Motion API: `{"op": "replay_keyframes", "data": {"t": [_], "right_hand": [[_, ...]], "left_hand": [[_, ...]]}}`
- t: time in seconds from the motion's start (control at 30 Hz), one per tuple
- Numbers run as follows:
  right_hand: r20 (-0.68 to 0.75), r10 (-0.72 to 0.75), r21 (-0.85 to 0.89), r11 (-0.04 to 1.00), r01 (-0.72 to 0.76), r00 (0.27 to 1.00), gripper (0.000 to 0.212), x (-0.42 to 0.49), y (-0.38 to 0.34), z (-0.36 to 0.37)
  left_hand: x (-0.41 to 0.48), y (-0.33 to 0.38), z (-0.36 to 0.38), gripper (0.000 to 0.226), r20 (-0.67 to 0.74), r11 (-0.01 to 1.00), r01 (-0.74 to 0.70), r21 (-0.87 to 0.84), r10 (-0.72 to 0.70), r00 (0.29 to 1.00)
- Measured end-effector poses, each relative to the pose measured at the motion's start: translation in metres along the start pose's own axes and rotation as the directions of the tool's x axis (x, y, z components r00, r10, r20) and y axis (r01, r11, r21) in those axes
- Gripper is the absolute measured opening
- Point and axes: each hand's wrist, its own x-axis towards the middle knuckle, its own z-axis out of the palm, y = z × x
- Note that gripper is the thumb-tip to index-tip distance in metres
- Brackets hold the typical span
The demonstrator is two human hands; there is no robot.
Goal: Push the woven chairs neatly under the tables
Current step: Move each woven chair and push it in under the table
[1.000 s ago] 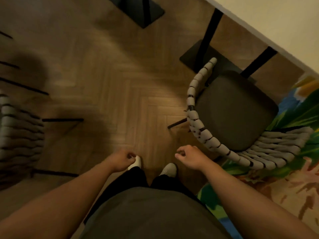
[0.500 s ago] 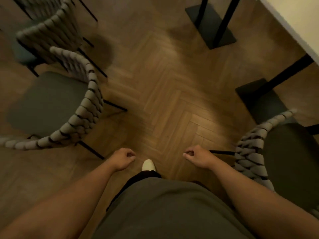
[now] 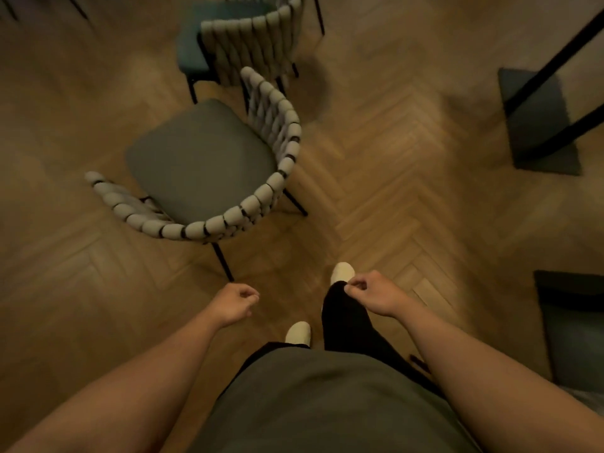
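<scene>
The herringbone floor [image 3: 408, 178] lies beneath both hands. A woven chair [image 3: 202, 161] stands just ahead of the left hand [image 3: 235, 304], untouched, with its curved back nearest that hand. A second woven chair [image 3: 251, 37] stands beyond it. A dark counter base [image 3: 539, 125] sits well ahead of the right hand [image 3: 372, 294]. Both hands hang loosely curled and hold nothing.

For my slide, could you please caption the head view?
Left hand and right hand empty; nearest chair stands ahead, untouched.

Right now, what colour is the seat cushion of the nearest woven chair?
Padded seat cushion: dark grey-green, clearest in the head view.
</scene>
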Motion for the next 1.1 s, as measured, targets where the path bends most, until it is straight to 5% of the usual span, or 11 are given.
{"op": "replay_keyframes", "data": {"t": [0.43,0.6,0.73,0.87,0.97,1.1], "right_hand": [[0.203,-0.184,-0.217,0.949,0.227,0.962,0.035,0.150,-0.101,-0.112],[0.231,-0.165,-0.231,0.948,0.218,0.959,0.041,0.199,-0.133,-0.133],[0.192,-0.060,-0.102,0.992,0.081,0.980,0.048,0.234,-0.157,-0.127],[0.163,0.099,0.154,0.980,-0.125,0.982,0.067,0.266,-0.181,-0.113],[0.144,0.204,0.365,0.899,-0.244,0.968,0.056,0.289,-0.196,-0.102],[0.099,0.332,0.579,0.747,-0.326,0.938,0.045,0.318,-0.203,-0.086]], "left_hand": [[0.037,0.042,-0.044,0.013,-0.185,0.890,0.135,-0.435,-0.235,0.954],[0.057,0.051,-0.061,0.016,-0.246,0.746,0.150,-0.648,-0.393,0.886],[0.073,0.034,-0.077,0.013,-0.206,0.578,0.168,-0.799,-0.525,0.826],[0.097,0.005,-0.104,0.052,-0.144,0.387,0.142,-0.911,-0.621,0.770],[0.118,-0.013,-0.130,0.069,-0.139,0.303,0.088,-0.949,-0.652,0.745],[0.147,-0.018,-0.162,0.047,-0.103,0.196,0.046,-0.979,-0.683,0.723]]}}
